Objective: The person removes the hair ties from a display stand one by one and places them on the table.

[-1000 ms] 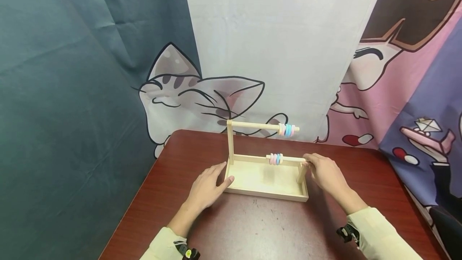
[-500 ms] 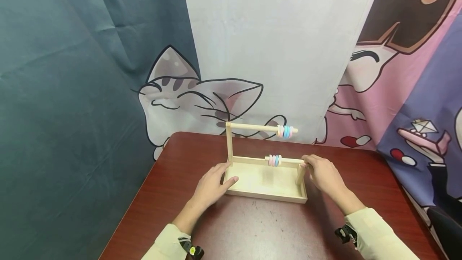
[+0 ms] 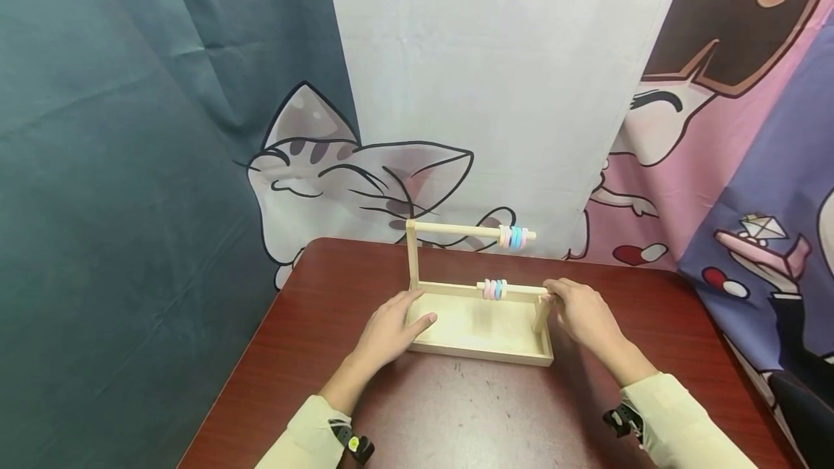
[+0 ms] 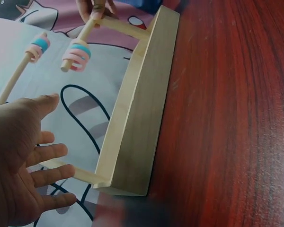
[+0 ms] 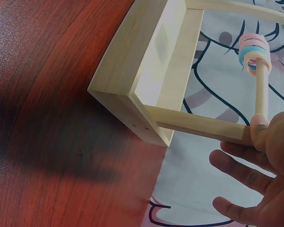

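Note:
A pale wooden stand sits on the table: a shallow tray (image 3: 482, 355) with a tall post (image 3: 413, 255) at its left end and a short post (image 3: 540, 317) at its right. The upper rod (image 3: 456, 229) carries pink, blue and cream rings (image 3: 514, 237) near its free end; similar rings (image 3: 494, 289) circle the lower rod (image 3: 526, 290). My right hand (image 3: 582, 312) pinches the short post's top with thumb and index finger, its other fingers spread in the right wrist view. Fingers spread, my left hand (image 4: 19, 151) is at the tray's left end; contact cannot be told.
The reddish-brown table (image 3: 449, 418) extends in front of the tray and to both sides. Behind it hangs a printed curtain (image 3: 521, 78) with a cartoon cat, and a dark green curtain (image 3: 130, 201) hangs on the left.
My left hand has shifted slightly rightward, its thumb and fingers reaching further over the tray's left end. The right hand keeps its pinch on the short post. The head view has shifted slightly.

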A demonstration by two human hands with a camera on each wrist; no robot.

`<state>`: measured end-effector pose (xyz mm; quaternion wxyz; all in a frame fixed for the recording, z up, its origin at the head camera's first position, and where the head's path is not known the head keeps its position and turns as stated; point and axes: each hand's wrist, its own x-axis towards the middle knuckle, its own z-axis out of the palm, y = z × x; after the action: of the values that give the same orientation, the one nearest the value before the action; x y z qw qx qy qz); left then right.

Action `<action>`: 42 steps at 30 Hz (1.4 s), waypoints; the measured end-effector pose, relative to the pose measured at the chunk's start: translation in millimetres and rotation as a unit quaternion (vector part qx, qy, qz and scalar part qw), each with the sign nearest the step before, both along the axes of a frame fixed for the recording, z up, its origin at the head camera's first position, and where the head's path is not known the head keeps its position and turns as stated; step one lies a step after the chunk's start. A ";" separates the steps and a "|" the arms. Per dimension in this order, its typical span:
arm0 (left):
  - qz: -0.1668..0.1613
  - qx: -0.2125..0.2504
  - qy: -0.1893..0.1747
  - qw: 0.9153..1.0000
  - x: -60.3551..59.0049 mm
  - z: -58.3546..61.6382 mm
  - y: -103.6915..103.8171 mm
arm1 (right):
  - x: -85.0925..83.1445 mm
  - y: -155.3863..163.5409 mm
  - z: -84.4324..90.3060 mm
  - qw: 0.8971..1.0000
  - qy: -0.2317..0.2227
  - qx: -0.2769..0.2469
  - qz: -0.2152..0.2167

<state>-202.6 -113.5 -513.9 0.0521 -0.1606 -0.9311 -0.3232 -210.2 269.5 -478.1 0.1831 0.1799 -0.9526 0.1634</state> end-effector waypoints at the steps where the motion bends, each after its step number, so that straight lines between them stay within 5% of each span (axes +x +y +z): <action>1: 0.000 -0.003 0.000 1.000 -0.4 0.8 1.0 | 0.0 0.0 0.1 1.000 0.000 0.000 0.000; 42: -0.043 -0.014 0.031 0.999 -20.7 12.0 38.6 | 0.0 0.7 1.2 1.000 -0.007 0.010 -0.002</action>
<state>-223.2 -74.9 -501.9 0.0649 -0.2108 -0.9257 -0.3074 -210.2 270.2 -476.9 0.1752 0.1791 -0.9557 0.1544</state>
